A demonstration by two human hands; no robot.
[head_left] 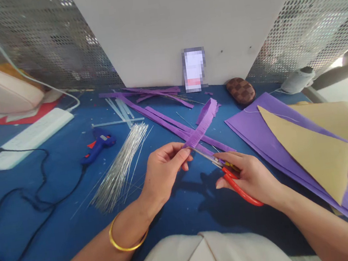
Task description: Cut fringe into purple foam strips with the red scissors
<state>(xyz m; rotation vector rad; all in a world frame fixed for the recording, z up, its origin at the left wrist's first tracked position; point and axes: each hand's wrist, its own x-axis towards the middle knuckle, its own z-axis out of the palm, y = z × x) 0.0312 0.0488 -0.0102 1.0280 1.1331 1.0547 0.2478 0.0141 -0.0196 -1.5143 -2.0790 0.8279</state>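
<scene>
Between the thumb and fingers of my left hand (167, 167) a purple paper strip (203, 123) is pinched, its far end curling up and its edge looking fringed. My right hand (251, 176) grips red-handled scissors (238, 188), with the blades pointing left onto the strip near my left fingertips. Whether the blades are fully closed is hard to make out. Behind my hands more purple strips (163, 121) lie across the blue table. A bundle of thin silvery wires (123, 166) rests left of my left hand.
Further left lie a blue glue gun (99, 145) with its black cord, clear glue sticks (122, 109) and a white power strip (29, 140). A phone (194, 69) leans on the white panel. A checkered pouch (240, 91) and purple sheets (256, 126) with tan paper (315, 147) are on the right.
</scene>
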